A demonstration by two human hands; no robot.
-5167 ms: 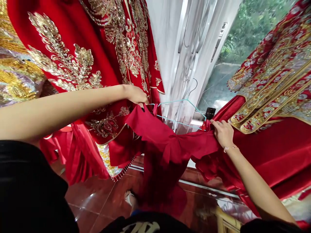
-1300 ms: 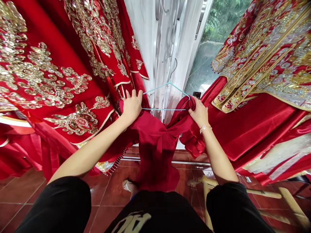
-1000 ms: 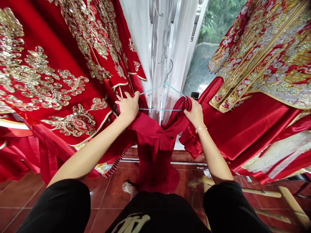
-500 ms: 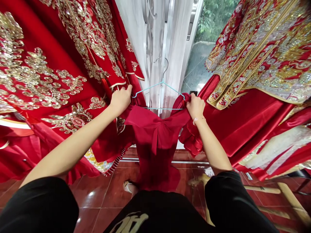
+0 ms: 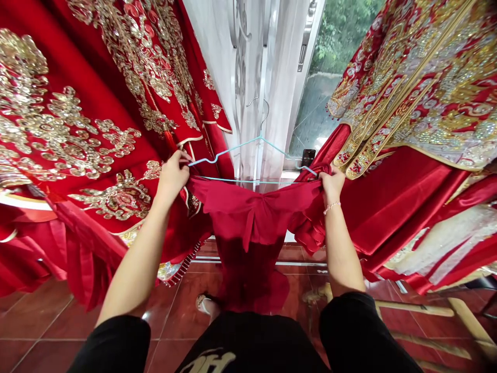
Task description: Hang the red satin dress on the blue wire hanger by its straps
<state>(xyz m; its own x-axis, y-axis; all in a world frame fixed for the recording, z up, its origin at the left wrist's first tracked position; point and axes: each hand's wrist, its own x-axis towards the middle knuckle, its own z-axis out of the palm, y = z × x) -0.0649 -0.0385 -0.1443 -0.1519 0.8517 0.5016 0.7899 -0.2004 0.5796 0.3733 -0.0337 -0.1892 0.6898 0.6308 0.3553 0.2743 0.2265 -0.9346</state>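
A dark red off-shoulder dress (image 5: 248, 223) with a knotted front hangs stretched wide between my hands. My left hand (image 5: 174, 173) is closed on the dress's left upper edge, fingertips against the end of a light blue hanger (image 5: 236, 146). On the other side, my right hand (image 5: 333, 182), with a thin bracelet at the wrist, grips the opposite upper edge beside the hanger's right end. The hanger's silver hook (image 5: 267, 109) points up at the window frame. Its lower bar runs just above the neckline, and the skirt drops towards the floor.
Gold-embroidered red garments (image 5: 116, 134) crowd the left side. More beaded red clothing (image 5: 419, 109) hangs at right. A white curtain and metal window frame (image 5: 259, 67) stand ahead. A small black device (image 5: 308, 156) sits by the window. A wooden chair-like frame (image 5: 419, 309) is at lower right.
My hands have moved apart, left and right, and slightly down. The dress top is stretched wider, and the hanger's ends now show out towards both hands.
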